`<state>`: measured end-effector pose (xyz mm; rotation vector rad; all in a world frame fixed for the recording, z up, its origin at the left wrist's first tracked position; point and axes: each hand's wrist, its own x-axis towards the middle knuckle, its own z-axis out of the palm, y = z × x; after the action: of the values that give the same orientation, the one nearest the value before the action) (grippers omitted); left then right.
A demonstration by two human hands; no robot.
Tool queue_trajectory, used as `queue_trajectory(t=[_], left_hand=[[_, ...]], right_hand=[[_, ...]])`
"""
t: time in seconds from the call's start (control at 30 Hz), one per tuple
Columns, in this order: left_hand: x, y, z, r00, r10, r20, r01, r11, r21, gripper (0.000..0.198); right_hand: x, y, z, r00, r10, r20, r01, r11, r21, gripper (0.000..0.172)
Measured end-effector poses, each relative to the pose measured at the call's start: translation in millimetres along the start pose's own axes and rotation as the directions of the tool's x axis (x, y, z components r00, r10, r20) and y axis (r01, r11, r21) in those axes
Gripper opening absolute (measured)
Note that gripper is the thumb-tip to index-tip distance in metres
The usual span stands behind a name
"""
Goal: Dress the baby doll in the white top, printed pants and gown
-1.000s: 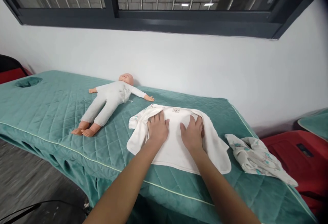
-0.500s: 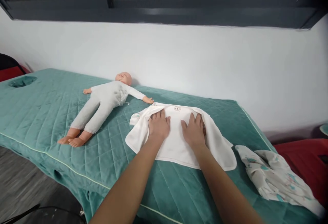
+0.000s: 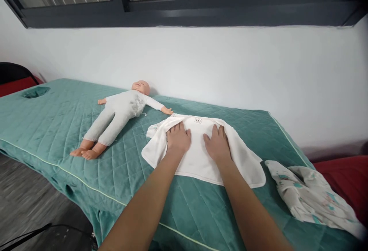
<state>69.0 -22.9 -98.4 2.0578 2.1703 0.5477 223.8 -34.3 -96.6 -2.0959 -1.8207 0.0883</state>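
A white baby shirt (image 3: 197,157) lies opened out on the quilted green massage bed (image 3: 115,170), directly in front of the person, its printed neck label (image 3: 198,120) facing up and its collar edge toward the wall (image 3: 218,63). Both hands rest on its inner side. The left hand (image 3: 178,140) lies palm down with fingers extended and thumb apart, the fingertips at the edge of 1 folded-back front panel. The right hand (image 3: 217,143) mirrors it, fingers loosely spread, some tips partly hidden under the other panel. Neither hand seems to have hold of anything; both appear only to press or smooth the fabric.

As far as it shows, the opening and spreading look mostly done: the back panel is fairly flat between the 2 hands. The 2 front panels are rumpled at the sides, so some straightening appears left.

A cloth-bodied baby doll (image 3: 122,107) lies on its back to the left, 1 outstretched arm reaching the shirt's collar corner; whether they touch is unclear. To the right, a printed garment (image 3: 312,193) lies bunched up, not spread out.
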Motion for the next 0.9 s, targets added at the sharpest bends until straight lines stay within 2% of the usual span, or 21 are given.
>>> queue_trajectory(t=[0.1, 0.2, 0.27, 0.33, 0.4, 0.47, 0.57, 0.67, 0.73, 0.8, 0.87, 0.9], left_hand=[[1, 0, 1.4, 1.000, 0.013, 0.017, -0.013, 1.000, -0.001, 0.060], [3, -1, 3.3, 1.000, 0.016, 0.020, -0.016, 1.000, 0.002, 0.059], [2, -1, 4.1, 1.000, 0.019, 0.006, -0.019, 1.000, 0.007, 0.058], [2, -1, 4.3, 1.000, 0.023, -0.005, -0.022, 1.000, 0.013, 0.056], [2, -1, 3.9, 1.000, 0.024, -0.014, -0.024, 1.000, 0.009, 0.054], [3, -1, 2.8, 1.000, 0.025, -0.019, -0.025, 1.000, -0.014, 0.053], [3, 0, -1.1, 0.999, 0.038, -0.023, -0.039, 0.997, -0.063, 0.051], [-10, 0, -8.5, 0.996, 0.087, -0.025, -0.089, 0.991, -0.099, 0.043], [-27, -4, -15.5, 0.985, 0.151, -0.079, -0.163, 0.970, -0.178, 0.037], [-47, -16, -23.4, 0.958, 0.184, -0.220, -0.247, 0.918, -0.310, 0.033], [-62, -40, -31.7, 0.919, 0.134, -0.371, -0.292, 0.863, -0.412, 0.031], [-66, -56, -35.7, 0.905, 0.084, -0.417, -0.278, 0.858, -0.431, 0.031]], right_hand=[[0, 6, 2, 0.989, -0.098, -0.110, 0.107, 0.991, 0.078, 0.058], [-2, 6, 5, 0.944, -0.268, -0.191, 0.293, 0.949, 0.116, 0.049], [-4, 2, 7, 0.911, -0.387, -0.141, 0.403, 0.909, 0.110, 0.048], [-6, -3, 8, 0.900, -0.436, -0.012, 0.436, 0.898, 0.066, 0.051], [-7, -7, 8, 0.907, -0.409, 0.102, 0.413, 0.911, -0.013, 0.057], [-8, -11, 7, 0.917, -0.362, 0.166, 0.378, 0.922, -0.079, 0.060], [-10, -16, 5, 0.938, -0.290, 0.192, 0.317, 0.939, -0.135, 0.063], [-13, -18, 2, 0.958, -0.227, 0.175, 0.254, 0.955, -0.151, 0.065], [-18, -17, 1, 0.963, -0.222, 0.153, 0.243, 0.961, -0.134, 0.065], [-23, -15, 2, 0.957, -0.269, 0.114, 0.278, 0.958, -0.076, 0.061], [-29, -14, 2, 0.938, -0.340, 0.072, 0.337, 0.940, 0.050, 0.057], [-32, -15, 3, 0.930, -0.363, 0.060, 0.352, 0.926, 0.138, 0.054]])
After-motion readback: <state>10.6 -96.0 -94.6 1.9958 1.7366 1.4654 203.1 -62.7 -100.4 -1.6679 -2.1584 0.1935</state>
